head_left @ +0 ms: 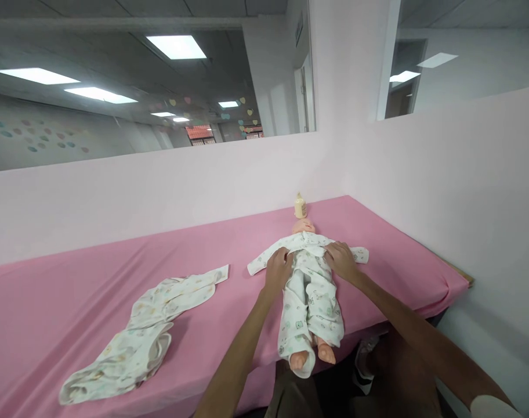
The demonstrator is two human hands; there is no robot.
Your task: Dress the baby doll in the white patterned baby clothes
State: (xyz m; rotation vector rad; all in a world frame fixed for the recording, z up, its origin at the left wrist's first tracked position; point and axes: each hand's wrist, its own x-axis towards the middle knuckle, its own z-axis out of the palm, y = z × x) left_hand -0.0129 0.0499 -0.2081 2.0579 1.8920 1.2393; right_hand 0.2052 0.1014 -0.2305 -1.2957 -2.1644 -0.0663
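"Left hand (279,270)?"
"Right of the loose garment (149,328), curled at the clothed doll (308,276)'s waist; can't tell if it grips."
"Between the hands?"
"That doll, on its back, bottle (300,208) beyond."
"Right hand (341,261)?"
"Curled at the top (305,240)'s hem; grip unclear too."

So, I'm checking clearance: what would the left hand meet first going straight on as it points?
Likely the printed top, which the left hand seems to touch; then perhaps the doll's head.
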